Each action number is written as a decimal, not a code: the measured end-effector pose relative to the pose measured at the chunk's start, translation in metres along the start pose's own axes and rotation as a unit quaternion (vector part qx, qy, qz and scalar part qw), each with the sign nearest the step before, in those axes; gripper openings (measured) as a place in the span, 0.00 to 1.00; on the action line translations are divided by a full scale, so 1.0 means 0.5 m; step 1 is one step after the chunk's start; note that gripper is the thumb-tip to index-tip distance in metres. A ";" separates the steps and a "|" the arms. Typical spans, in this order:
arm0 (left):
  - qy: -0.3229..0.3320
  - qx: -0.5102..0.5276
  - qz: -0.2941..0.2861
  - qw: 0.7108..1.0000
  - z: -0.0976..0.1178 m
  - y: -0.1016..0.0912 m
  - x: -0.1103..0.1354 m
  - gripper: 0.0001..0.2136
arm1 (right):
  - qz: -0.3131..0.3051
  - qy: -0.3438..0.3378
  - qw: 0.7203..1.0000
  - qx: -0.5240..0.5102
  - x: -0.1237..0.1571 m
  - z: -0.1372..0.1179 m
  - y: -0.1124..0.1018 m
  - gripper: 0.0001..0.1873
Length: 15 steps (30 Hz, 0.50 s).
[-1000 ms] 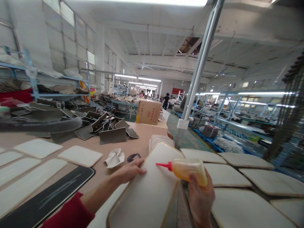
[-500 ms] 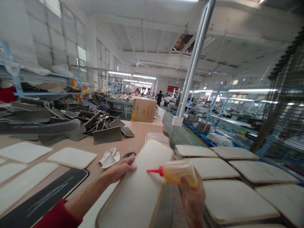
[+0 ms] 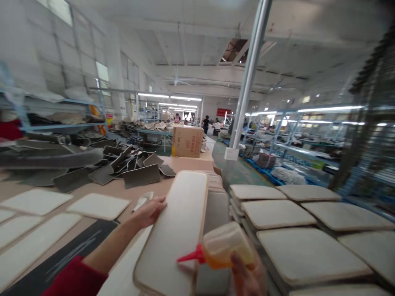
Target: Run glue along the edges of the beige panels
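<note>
Factory hall, with one cardboard carton [image 3: 187, 142] on the worktable [image 3: 191, 163]: a worker's left hand [image 3: 151, 210] grasps the left edge of one long pale panel [image 3: 179, 213], directly in front of the worker, while the right hand [image 3: 251, 273] clasps one bottle [image 3: 226, 243] of amber liquid, its single red nozzle [image 3: 191, 256] slanting over the panel's near end, contact impossible to tell. At least five white boards [image 3: 98, 205] lie at left near one black board [image 3: 74, 253]; at least six board stacks [image 3: 314, 255] stand at right
</note>
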<state>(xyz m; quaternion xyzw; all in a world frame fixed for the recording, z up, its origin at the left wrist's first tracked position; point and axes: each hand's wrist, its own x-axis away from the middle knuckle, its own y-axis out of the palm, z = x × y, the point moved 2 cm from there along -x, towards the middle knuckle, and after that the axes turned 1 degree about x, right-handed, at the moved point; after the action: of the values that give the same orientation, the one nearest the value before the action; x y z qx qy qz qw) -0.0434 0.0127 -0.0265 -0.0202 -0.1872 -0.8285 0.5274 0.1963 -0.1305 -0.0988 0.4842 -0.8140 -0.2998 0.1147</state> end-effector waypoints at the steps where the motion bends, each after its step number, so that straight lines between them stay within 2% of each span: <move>1: 0.008 0.010 0.025 1.000 0.007 -0.017 0.000 0.14 | 0.040 0.025 0.999 0.003 -0.001 -0.013 -0.010 0.45; 2: 0.017 0.018 0.052 0.998 0.016 -0.036 0.003 0.10 | 0.079 0.044 0.996 -0.009 -0.006 -0.030 -0.018 0.49; 3: 0.024 0.024 0.079 0.996 0.026 -0.056 0.008 0.05 | 0.116 0.038 0.992 -0.026 -0.016 -0.052 -0.026 0.48; 5: 0.033 0.034 0.116 0.992 0.046 -0.091 0.026 0.02 | 0.167 0.030 0.984 -0.060 -0.043 -0.094 -0.038 0.40; 7: 0.052 0.028 0.123 0.991 0.061 -0.112 0.049 0.06 | 0.192 0.025 0.975 -0.106 -0.064 -0.120 -0.046 0.30; 9: 0.078 0.003 0.116 0.990 0.067 -0.116 0.070 0.14 | 0.204 0.034 0.966 -0.157 -0.070 -0.121 -0.052 0.23; 11: 0.079 -0.026 0.105 0.991 0.062 -0.111 0.078 0.21 | 0.200 0.060 0.956 -0.208 -0.067 -0.103 -0.054 0.20; 15: 0.052 -0.065 0.083 0.993 0.055 -0.091 0.045 0.24 | 0.168 0.093 0.925 -0.327 -0.060 -0.069 -0.048 0.15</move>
<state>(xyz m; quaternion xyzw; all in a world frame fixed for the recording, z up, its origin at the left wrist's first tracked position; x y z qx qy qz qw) -0.0980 0.0190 -0.0089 -0.0274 -0.1027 -0.7921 0.6011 0.2455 -0.1262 -0.0826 0.3020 -0.7255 -0.4794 0.3906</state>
